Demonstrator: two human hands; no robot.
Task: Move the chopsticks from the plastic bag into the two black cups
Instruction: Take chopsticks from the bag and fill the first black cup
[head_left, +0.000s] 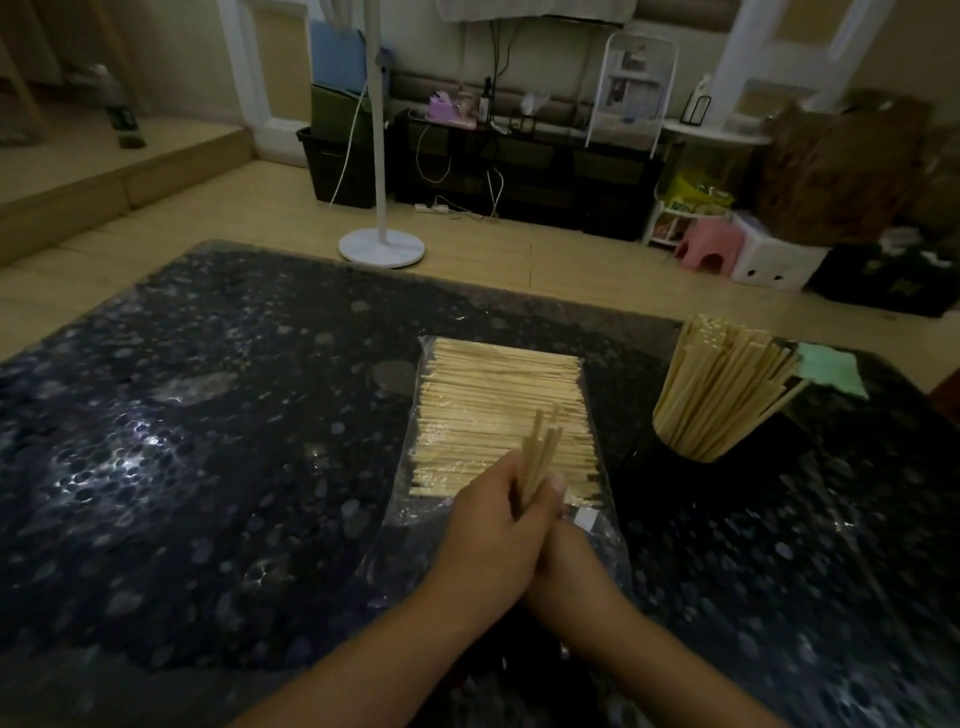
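Note:
A clear plastic bag lies flat in the middle of the dark table, filled with pale wooden chopsticks stacked crosswise. My left hand is closed around a small bundle of chopsticks that points up and away over the bag's near end. My right hand sits just under and behind the left, mostly hidden, at the bag's opening; its fingers cannot be seen. To the right stands a black cup packed with upright chopsticks fanning outward. I see only this one cup.
The table has a dark speckled, glossy top. A pale green cloth lies at the far right corner behind the cup. On the floor beyond stand a white fan base, a pink stool and a dark cabinet.

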